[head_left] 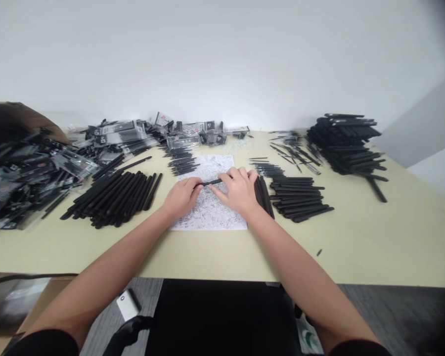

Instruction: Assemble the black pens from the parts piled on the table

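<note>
Both hands meet over a sheet of paper [215,215] covered in small dark scribbles. Between them runs a slim black pen [212,182], held level. My left hand [183,197] pinches its left end, fingers closed. My right hand [239,190] grips the other end between thumb and fingers; part of the pen is hidden under it. Just right of that hand lie black pens [264,197] side by side, partly covered by it. Left of the paper fans out a heap of black pens [114,200]. Thin dark refills [180,160] are stacked behind my left hand.
Clear-packaged items [122,133] pile up at the back left, by a brown box [25,118]. To the right lie a pen row [296,198], a second refill stack [269,169], scattered refills [296,153] and a tall black pen stack [344,143]. A small dark piece [319,252] lies near the front edge.
</note>
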Tool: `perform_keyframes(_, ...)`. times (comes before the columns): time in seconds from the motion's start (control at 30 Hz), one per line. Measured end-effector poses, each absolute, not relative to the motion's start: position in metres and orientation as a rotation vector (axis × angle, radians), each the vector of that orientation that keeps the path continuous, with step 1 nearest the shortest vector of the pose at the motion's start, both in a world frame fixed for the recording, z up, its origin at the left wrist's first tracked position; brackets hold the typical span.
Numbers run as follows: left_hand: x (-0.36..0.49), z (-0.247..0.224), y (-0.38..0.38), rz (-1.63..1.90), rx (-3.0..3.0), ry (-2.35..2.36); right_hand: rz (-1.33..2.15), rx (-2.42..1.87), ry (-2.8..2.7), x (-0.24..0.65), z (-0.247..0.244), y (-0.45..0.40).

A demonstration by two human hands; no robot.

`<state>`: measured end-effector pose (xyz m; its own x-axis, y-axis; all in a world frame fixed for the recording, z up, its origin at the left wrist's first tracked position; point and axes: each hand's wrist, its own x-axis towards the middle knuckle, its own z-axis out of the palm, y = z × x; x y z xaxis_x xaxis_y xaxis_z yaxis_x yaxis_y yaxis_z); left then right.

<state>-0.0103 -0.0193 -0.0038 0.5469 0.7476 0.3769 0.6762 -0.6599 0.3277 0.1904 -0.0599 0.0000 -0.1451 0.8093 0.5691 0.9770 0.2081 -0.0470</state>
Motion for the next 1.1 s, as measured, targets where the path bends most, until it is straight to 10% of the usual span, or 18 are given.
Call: perform_keyframes(1.1,-0.0143,-0.0048,-0.0164,0.879,2.664,1.078,-0.37,-1.592,-2.139,0.1906,0.0011,-0.0588)
